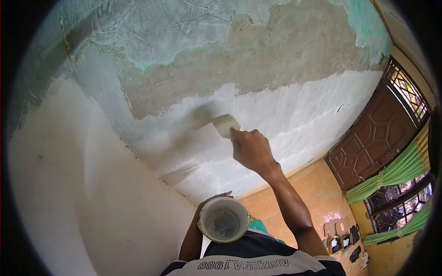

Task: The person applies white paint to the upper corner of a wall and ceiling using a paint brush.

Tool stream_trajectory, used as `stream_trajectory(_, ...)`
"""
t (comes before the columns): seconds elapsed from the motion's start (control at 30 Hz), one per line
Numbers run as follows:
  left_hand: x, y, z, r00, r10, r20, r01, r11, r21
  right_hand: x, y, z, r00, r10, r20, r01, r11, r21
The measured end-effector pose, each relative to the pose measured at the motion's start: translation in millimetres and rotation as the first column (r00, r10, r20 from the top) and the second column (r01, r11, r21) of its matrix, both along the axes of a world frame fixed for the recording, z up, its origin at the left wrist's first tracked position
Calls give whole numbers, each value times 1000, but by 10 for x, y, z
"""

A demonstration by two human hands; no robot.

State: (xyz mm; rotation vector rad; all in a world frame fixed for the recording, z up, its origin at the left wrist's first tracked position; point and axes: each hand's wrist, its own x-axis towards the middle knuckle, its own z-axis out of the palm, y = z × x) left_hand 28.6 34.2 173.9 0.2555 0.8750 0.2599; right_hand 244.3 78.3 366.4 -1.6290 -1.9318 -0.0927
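High on the rough wall (299, 55), where the grey bare cement meets the fresh white plaster, the right hand (251, 149) presses a pale flat tool (226, 125) to the surface. The fingers are closed fully around its handle, and the arm is stretched forward. The tool is blurred, so I cannot tell if it is a wide brush or a scraper. A grey wet smear lies on the wall just to the left of it.

Lower, close to the chest, the left hand (202, 208) holds a round white plastic cup (223, 220) with grey paste at the bottom. The fingers are curled around its far side, and the fingertips show above the rim; the rest of the hand is hidden behind the cup. The cup is upright and well apart from the tool.

Peeling turquoise paint covers the top of the wall. At the right stand a brown carved wooden door (373, 138) and green curtains (400, 170), with the orange tiled floor (294, 198) beside them. A dark striped shirt (258, 257) fills the lower edge.
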Motion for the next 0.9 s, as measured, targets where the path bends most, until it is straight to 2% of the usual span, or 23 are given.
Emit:
stream_trajectory(0.03,-1,-4,-2,1000,2,3,-2,1000,6,67,-5,36,1000,0,3,0,1000,4)
stream_trajectory(0.1,-5,-59,-39,1000,4,7,-4,1000,13,157,-45,273,995,-24,-96,48,966,253)
stream_trajectory(0.17,17,-52,-28,1000,2,4,-2,1000,13,212,-111,603,976,-53,-210,111,956,272)
stream_trajectory(0.23,45,-38,-10,1000,0,1,0,1000,15,302,-25,663,979,-78,-190,131,950,282)
stream_trajectory(0.3,52,-49,-15,1000,0,1,0,1000,17,396,137,525,995,-80,-53,91,957,277)
stream_trajectory(0.37,71,-11,16,1000,3,5,-3,1000,24,392,137,399,994,-102,-33,107,960,258)
stream_trajectory(0.43,51,-75,-27,1000,7,4,-7,1000,25,386,99,304,991,-129,34,124,987,104)
stream_trajectory(0.5,69,-64,-6,1000,9,-4,-9,1000,23,411,38,261,991,-131,29,130,990,56)
stream_trajectory(0.63,37,-89,-25,1000,23,-4,-23,999,36,539,-75,283,999,-49,12,47,990,132)
stream_trajectory(0.7,41,-83,-18,1000,25,-4,-25,999,40,484,-131,367,963,-32,-268,101,963,251)
stream_trajectory(0.73,39,-85,-18,1000,25,-6,-24,999,40,500,-112,356,952,-50,-302,114,974,197)
stream_trajectory(0.77,71,-38,21,1000,24,-9,-23,999,40,512,-71,334,951,-53,-304,117,974,195)
stream_trajectory(0.83,59,-44,19,1000,25,-14,-25,999,41,505,18,290,960,-51,-275,150,924,352)
stream_trajectory(0.9,32,-85,4,999,32,-15,-32,999,42,437,51,283,960,-49,-275,156,910,383)
